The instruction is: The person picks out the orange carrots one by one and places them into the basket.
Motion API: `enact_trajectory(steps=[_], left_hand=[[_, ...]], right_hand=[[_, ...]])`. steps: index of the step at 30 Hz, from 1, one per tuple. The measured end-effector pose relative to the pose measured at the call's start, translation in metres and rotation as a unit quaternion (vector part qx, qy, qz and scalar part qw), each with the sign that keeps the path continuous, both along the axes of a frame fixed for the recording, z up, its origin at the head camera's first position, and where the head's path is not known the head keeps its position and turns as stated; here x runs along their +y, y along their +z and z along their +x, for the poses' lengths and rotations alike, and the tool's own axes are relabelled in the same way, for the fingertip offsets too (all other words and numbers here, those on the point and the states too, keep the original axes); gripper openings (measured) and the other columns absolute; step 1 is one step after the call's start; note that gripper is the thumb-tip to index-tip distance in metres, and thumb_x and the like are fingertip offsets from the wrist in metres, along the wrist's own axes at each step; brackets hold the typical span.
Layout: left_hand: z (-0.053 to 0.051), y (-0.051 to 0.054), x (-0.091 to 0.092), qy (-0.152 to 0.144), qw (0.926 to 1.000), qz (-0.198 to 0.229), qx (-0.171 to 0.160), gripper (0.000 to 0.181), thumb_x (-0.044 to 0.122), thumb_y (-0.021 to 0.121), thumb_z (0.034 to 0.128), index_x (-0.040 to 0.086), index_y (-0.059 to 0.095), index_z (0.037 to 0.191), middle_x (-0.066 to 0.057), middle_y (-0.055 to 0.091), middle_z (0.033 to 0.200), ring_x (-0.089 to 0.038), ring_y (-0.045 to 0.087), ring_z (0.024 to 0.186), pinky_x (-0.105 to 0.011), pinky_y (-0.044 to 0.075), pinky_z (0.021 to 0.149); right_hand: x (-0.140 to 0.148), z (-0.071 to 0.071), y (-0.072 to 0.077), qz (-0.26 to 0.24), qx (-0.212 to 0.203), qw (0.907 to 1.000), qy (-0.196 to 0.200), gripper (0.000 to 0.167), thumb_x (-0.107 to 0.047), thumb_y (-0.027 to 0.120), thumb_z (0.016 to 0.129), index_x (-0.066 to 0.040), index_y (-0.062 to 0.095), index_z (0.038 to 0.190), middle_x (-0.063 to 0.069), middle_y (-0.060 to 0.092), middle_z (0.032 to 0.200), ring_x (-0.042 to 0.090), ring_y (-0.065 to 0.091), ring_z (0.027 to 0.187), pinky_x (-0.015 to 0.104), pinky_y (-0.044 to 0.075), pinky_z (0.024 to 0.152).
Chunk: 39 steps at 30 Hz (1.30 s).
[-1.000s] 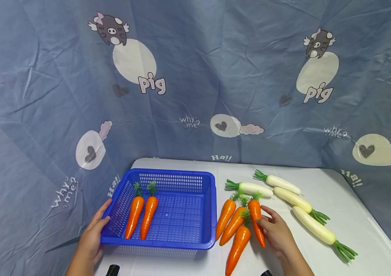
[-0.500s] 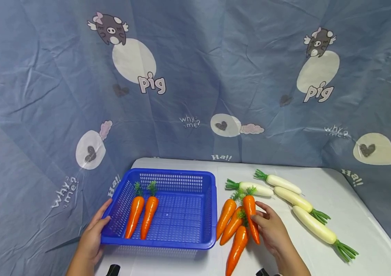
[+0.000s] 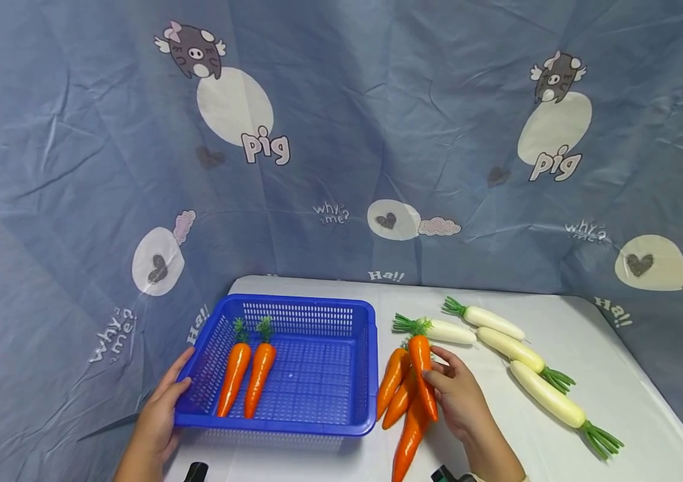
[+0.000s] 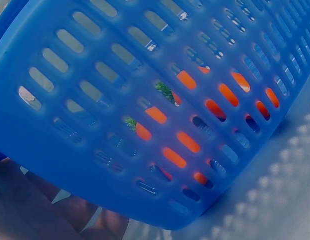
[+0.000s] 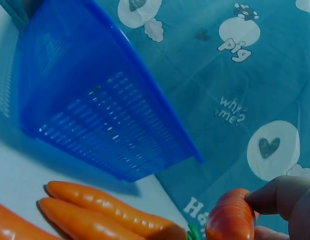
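My right hand (image 3: 459,395) pinches a carrot (image 3: 422,375) between thumb and fingers, holding it over the other loose carrots (image 3: 392,385) to the right of the blue basket (image 3: 287,426). In the right wrist view, thumb and finger press the sides of that held carrot (image 5: 231,217). My left hand (image 3: 157,412) grips the basket's left rim, thumb on top; in the left wrist view its fingers (image 4: 77,210) show beneath the rim. Two carrots (image 3: 236,378) with green tops lie side by side in the left part of the basket.
Several white radishes (image 3: 549,393) with green stalks lie on the white table (image 3: 619,375) to the right and behind the carrots. A grey-blue patterned cloth (image 3: 341,134) hangs along the back and sides.
My right hand has lifted the carrot and carried it left, from beside the loose carrots to above them. The left hand and the basket stay put.
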State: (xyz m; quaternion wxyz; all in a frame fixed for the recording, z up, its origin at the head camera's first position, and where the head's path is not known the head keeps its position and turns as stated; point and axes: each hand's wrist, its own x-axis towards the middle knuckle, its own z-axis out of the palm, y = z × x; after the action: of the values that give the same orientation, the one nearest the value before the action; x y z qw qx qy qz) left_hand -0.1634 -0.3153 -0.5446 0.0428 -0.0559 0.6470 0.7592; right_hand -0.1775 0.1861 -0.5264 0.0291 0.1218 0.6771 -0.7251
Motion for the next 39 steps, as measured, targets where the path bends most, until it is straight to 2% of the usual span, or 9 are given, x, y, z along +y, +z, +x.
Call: enact_trajectory(steps=[4,10,18,22,25,31,39], left_hand=[[0.0,-0.001,-0.001,-0.003,1.0,0.005,0.006,0.057,0.028,0.036,0.1147,0.03,0.019,0.169,0.025,0.056,0.127,-0.011,0.066,0.105,-0.036,0.061,0.08],[0.001,-0.001,-0.001,0.0,1.0,-0.005,-0.005,0.056,0.028,0.035,0.1148,0.032,0.019,0.169,0.025,0.052,0.13,-0.01,0.065,0.107,-0.037,0.061,0.082],[0.0,-0.001,0.001,0.003,0.9997,-0.013,-0.021,0.056,0.03,0.034,0.1146,0.035,0.019,0.168,0.012,0.038,0.14,-0.008,0.063,0.107,-0.034,0.059,0.082],[0.0,-0.002,0.0,0.002,0.9999,-0.012,-0.011,0.056,0.029,0.035,0.1145,0.034,0.02,0.168,0.016,0.042,0.137,-0.009,0.063,0.106,-0.033,0.059,0.082],[0.0,-0.002,0.0,0.002,0.9999,-0.014,-0.004,0.056,0.029,0.035,0.1146,0.032,0.02,0.168,0.015,0.043,0.137,-0.009,0.062,0.107,-0.033,0.059,0.082],[-0.001,0.0,0.0,0.007,0.9995,-0.024,-0.021,0.056,0.03,0.035,0.1146,0.034,0.02,0.168,0.006,0.03,0.152,-0.007,0.058,0.11,-0.03,0.056,0.085],[-0.002,0.001,0.0,0.011,0.9991,-0.02,-0.036,0.055,0.027,0.032,0.1148,0.036,0.02,0.168,0.002,0.027,0.156,-0.008,0.062,0.107,-0.033,0.059,0.083]], right_hand=[[-0.003,0.0,0.001,-0.013,-0.001,0.9999,-0.001,0.059,0.001,0.06,0.097,-0.005,0.045,0.154,0.021,0.061,0.13,0.025,0.068,0.108,0.028,0.058,0.086],[-0.006,0.001,0.002,-0.006,0.002,1.0,-0.007,0.059,0.001,0.064,0.096,-0.003,0.046,0.152,0.018,0.057,0.125,0.021,0.064,0.102,0.027,0.058,0.081],[-0.013,-0.001,0.007,-0.007,0.006,1.0,-0.002,0.06,0.002,0.063,0.095,-0.005,0.047,0.152,0.02,0.056,0.13,0.022,0.064,0.105,0.028,0.058,0.084],[-0.017,-0.005,0.01,0.001,0.015,0.9999,-0.003,0.058,0.001,0.062,0.095,-0.006,0.05,0.151,0.021,0.056,0.132,0.022,0.064,0.107,0.029,0.058,0.084],[-0.022,-0.009,0.013,-0.008,0.021,0.9997,0.001,0.058,0.002,0.062,0.094,-0.007,0.05,0.151,0.022,0.057,0.134,0.024,0.065,0.108,0.03,0.058,0.083],[-0.031,-0.014,0.02,-0.033,0.029,0.999,0.012,0.06,0.004,0.06,0.094,-0.006,0.047,0.152,0.022,0.057,0.133,0.029,0.067,0.111,0.031,0.059,0.085],[-0.037,-0.017,0.024,-0.06,0.026,0.9978,0.005,0.059,0.006,0.058,0.093,-0.007,0.048,0.15,0.018,0.058,0.132,0.026,0.068,0.107,0.033,0.06,0.086]])
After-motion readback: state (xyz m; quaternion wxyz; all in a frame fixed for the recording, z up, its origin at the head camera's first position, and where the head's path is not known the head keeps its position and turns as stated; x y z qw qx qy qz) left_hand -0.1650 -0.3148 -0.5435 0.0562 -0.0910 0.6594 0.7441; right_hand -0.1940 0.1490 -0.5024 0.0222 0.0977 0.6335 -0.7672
